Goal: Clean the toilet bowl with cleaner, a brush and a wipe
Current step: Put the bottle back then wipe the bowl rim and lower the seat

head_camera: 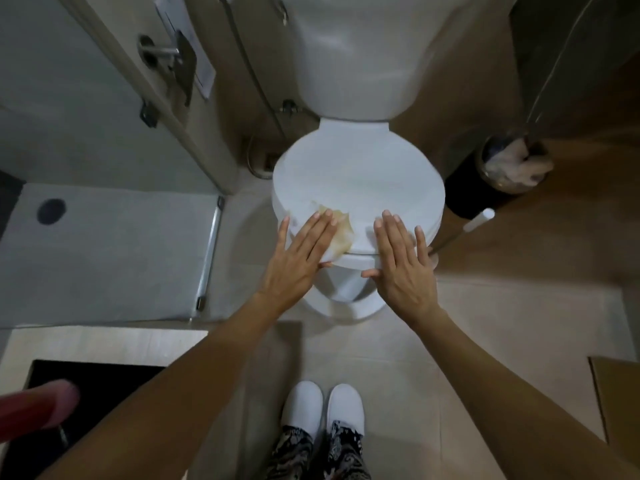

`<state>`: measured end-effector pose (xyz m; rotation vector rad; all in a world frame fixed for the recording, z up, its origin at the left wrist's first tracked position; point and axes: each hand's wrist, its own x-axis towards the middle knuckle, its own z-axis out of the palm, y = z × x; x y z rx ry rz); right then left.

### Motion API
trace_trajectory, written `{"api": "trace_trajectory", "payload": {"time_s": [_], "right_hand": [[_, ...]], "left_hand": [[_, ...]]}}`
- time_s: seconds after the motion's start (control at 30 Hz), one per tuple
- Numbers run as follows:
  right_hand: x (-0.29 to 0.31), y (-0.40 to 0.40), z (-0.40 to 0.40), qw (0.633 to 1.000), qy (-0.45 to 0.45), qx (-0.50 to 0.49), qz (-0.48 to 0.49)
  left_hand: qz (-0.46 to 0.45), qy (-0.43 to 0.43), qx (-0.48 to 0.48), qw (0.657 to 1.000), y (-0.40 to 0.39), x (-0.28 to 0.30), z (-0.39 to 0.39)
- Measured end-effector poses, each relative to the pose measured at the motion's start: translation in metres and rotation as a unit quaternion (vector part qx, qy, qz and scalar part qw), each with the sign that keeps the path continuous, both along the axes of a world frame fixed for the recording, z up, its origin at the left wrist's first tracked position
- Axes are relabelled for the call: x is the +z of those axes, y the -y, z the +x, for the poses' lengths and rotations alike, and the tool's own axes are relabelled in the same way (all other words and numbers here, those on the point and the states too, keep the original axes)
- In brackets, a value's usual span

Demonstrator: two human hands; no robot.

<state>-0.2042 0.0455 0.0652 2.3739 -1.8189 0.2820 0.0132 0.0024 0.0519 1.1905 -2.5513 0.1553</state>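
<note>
A white toilet (356, 168) stands ahead of me with its lid down, so the bowl is hidden. A brownish-yellow stain (337, 230) spreads across the lid's front left part. My left hand (301, 258) hovers flat, fingers spread, over the lid's front left edge beside the stain. My right hand (403, 261) is held flat and empty over the front right edge. A white handle (479, 220), possibly the toilet brush, leans at the right of the toilet.
A dark bin (495, 174) with crumpled paper stands to the right of the toilet. A glass shower door (104, 133) and grey shower floor lie to the left. A hose (256, 98) runs down beside the tank. A black mat (86, 393) lies at lower left.
</note>
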Motion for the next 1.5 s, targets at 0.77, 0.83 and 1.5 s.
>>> {"api": "trace_trajectory", "payload": {"time_s": [0.77,0.83,1.5], "right_hand": [[-0.214,-0.070,0.006,0.986,-0.028,0.040,-0.160],[-0.224,-0.073,0.006,0.987,-0.026,0.036,-0.153],[-0.173,-0.092,0.008,0.978,0.007,-0.009,0.209]], "left_hand": [[-0.110,0.005,-0.061,0.992,-0.061,-0.195,0.014],[-0.098,0.016,-0.061,0.993,-0.062,-0.203,0.015],[0.135,0.164,-0.054,0.976,-0.075,-0.154,0.016]]}}
